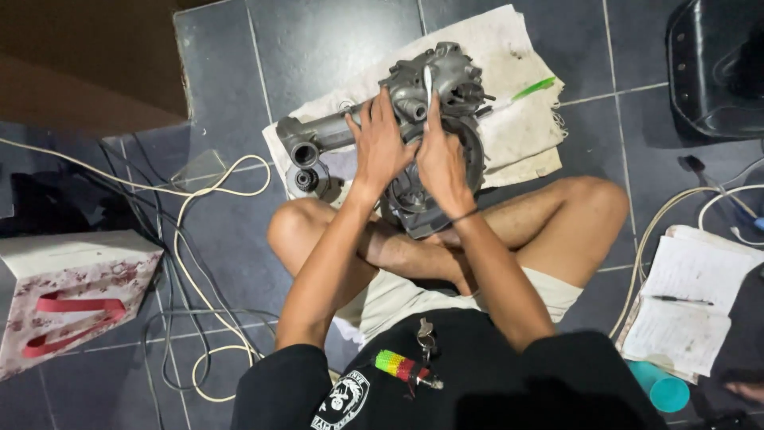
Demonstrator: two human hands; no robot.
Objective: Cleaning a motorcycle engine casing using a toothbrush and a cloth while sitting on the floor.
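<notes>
Head view shows left hand (380,147) pressing open-palmed on the engine casing (398,127) while right hand (440,159) pinches a thin white tool (428,84) upright.

I see a grey metal engine casing (414,127) with a tubular arm pointing left, lying on a white cloth (517,127) on dark floor tiles.

Black printed shirt, pale shorts, thin black wristband (464,215)
</notes>
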